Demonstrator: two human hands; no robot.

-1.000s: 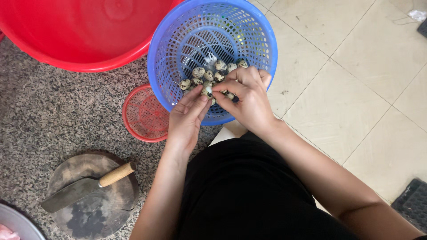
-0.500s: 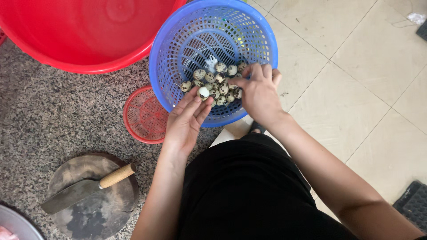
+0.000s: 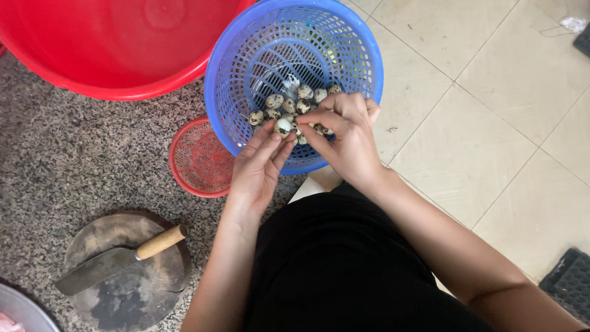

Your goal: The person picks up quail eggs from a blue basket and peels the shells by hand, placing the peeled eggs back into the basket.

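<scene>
Over the speckled granite floor (image 3: 74, 160) you are peeling: your left hand (image 3: 258, 165) is pinching a half-shelled white quail egg (image 3: 283, 126) just inside the blue plastic mesh basket (image 3: 362, 67), right hand's (image 3: 344, 132) fingertips narrowing on it; next, gentle picking is probably needed.

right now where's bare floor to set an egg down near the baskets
Free: speckled stone between the small red basket and the chopping block, and pale tiles right of the blue basket. Crowded: inside that basket, where left hand and right hand work the eggs.
</scene>
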